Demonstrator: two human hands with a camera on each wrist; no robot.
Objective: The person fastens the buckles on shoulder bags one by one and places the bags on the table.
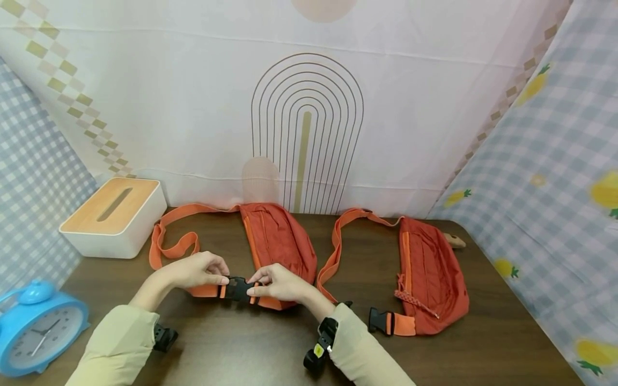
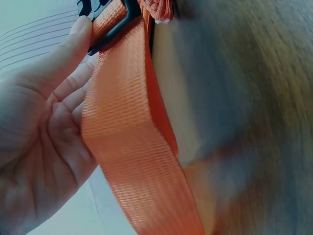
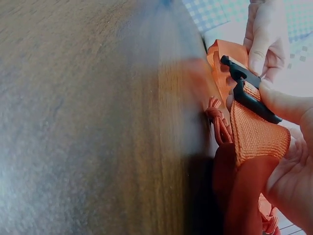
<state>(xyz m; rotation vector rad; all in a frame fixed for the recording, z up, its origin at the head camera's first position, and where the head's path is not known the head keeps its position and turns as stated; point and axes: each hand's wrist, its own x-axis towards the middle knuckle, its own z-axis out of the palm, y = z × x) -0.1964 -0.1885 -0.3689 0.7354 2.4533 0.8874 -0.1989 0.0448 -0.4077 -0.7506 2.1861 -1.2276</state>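
Note:
A red waist bag (image 1: 282,238) lies on the table at centre, its orange strap (image 1: 181,212) looping to the left. Just in front of it, both hands meet at its black side-release buckle (image 1: 237,289). My left hand (image 1: 200,269) pinches the buckle's left end between thumb and fingers; in the left wrist view, orange webbing (image 2: 124,117) runs down beside the palm. With thumb and fingers, my right hand (image 1: 282,283) grips the right end. Both buckle parts (image 3: 249,85) sit together in the right wrist view; whether they are fully latched I cannot tell.
A second red waist bag (image 1: 434,276) lies to the right, with its buckle end (image 1: 380,320) unfastened. A wood-topped tissue box (image 1: 116,214) stands at the back left. A blue alarm clock (image 1: 41,332) is at the front left. Patterned cloth (image 1: 193,107) hangs behind the table.

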